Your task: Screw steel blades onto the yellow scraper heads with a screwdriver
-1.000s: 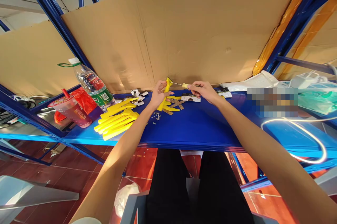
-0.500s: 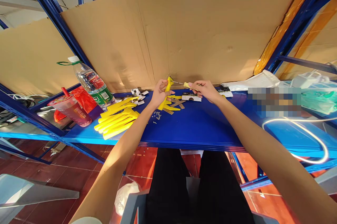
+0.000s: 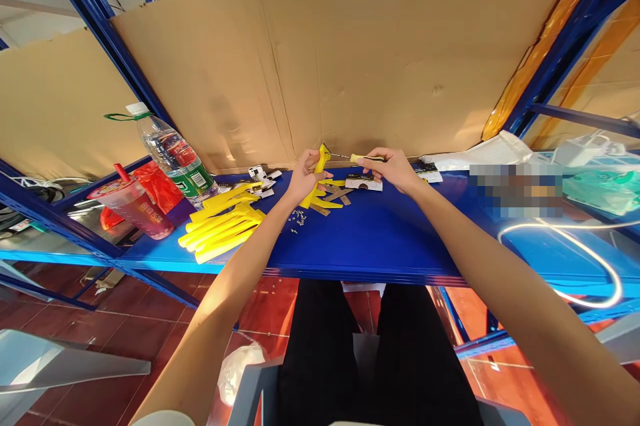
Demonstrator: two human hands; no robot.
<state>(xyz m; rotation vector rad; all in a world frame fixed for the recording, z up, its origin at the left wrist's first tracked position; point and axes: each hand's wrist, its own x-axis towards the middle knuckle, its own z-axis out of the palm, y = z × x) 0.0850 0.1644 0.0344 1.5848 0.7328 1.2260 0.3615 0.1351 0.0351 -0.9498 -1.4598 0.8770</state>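
My left hand is closed around a yellow plastic handle with a flared head, held upright at a tilt. In my right hand is a screwdriver with a pale yellow grip. Its thin shaft points left, and its tip is at the head of the handle; whether it sits in a screw is too small to tell. Below my left hand lie more yellow pieces and flat greyish-brown strips. Small screws are scattered on the blue shelf. A pile of yellow handles lies left of my forearm.
A water bottle and a red drink cup stand at the left. Black-and-white cards or packets lie at the back against the cardboard wall. On the right are a white cable and a green plastic bag.
The camera view has shifted slightly. My right hand and the screwdriver have moved very little, and my left hand still grips the same yellow handle.
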